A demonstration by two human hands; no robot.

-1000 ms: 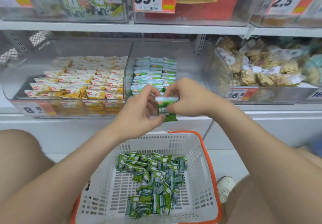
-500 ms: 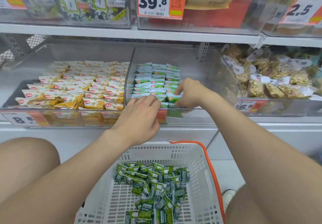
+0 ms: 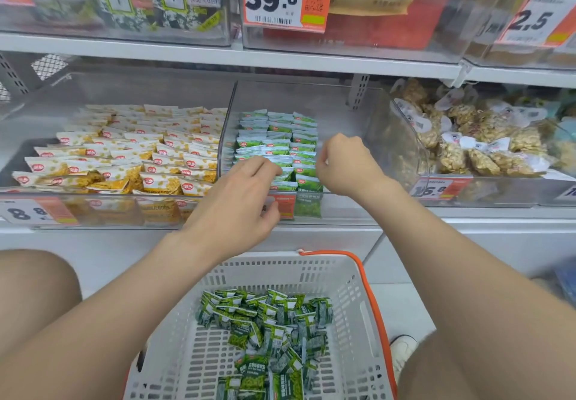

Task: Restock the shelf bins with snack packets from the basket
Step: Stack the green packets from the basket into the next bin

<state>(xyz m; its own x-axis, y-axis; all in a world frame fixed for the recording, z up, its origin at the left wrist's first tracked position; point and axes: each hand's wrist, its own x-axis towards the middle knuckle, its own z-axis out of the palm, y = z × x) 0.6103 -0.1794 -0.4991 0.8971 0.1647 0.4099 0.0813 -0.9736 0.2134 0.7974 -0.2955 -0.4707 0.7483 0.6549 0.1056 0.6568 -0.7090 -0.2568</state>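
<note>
Neatly, the green snack packets (image 3: 277, 147) lie in overlapping rows in the middle bin (image 3: 343, 110), probably so their labels show and more fit. The left hand (image 3: 240, 200) lays nearly straight fingers on the front row, seemingly to press it level. The right hand (image 3: 343, 166) hovers just beside, loosely curled, with nothing visible in it. More loose packets (image 3: 265, 321) wait in the basket (image 3: 274, 264) below.

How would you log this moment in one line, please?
phase: restocking | left hand: flat on green packets in bin | right hand: loosely curled, empty, above bin | basket: loose packets remain
</note>
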